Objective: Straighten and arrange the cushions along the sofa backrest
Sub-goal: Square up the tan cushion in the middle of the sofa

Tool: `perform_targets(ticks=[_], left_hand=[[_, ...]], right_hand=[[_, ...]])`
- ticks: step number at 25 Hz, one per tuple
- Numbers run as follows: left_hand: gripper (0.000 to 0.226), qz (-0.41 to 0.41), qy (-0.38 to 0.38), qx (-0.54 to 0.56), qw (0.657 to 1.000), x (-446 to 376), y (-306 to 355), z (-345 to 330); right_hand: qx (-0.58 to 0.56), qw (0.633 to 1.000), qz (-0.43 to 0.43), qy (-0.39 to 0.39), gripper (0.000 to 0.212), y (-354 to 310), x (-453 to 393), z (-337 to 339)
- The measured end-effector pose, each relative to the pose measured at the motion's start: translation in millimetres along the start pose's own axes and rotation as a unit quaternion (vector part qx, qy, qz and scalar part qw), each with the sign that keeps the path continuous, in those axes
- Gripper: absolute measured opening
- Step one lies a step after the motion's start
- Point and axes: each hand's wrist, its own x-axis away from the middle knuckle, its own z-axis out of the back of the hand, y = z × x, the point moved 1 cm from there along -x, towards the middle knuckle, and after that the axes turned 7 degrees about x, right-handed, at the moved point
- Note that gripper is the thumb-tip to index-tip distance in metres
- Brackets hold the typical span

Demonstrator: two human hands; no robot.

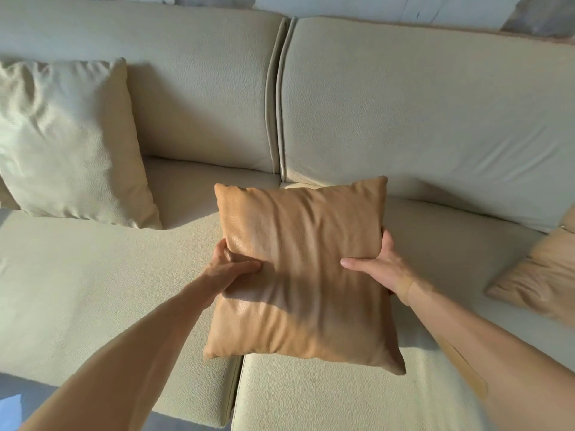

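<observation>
A tan leather cushion [305, 269] is held over the middle of the cream sofa, above the seam between two seat cushions. My left hand [230, 269] grips its left edge, thumb pressed into the front. My right hand [379, 265] clasps its right edge, fingers wrapped behind. A cream cushion [68, 141] leans upright against the backrest [404, 104] at the left. A second tan cushion [541, 281] lies tilted on the seat at the far right, partly cut off by the frame.
The sofa seat [93, 290] stretches left and right below the cushions. The backrest has a vertical seam [277, 98] between two sections. A strip of floor [12, 405] shows at the lower left, in front of the sofa's front edge.
</observation>
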Motion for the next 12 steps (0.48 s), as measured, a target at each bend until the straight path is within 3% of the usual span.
perform_targets(ticks=[6,12], left_hand=[[0.122,-0.112,-0.003,0.029,0.993,37.7,52.3,-21.8],[0.141,-0.245,0.04,-0.036,0.968,46.6,136.1,-53.2]], right_hand=[[-0.058,0.991,0.068,0.101,0.118,-21.3,42.3,52.0],[-0.101,0.969,0.135,0.182,0.113,-45.6,42.8,108.1]])
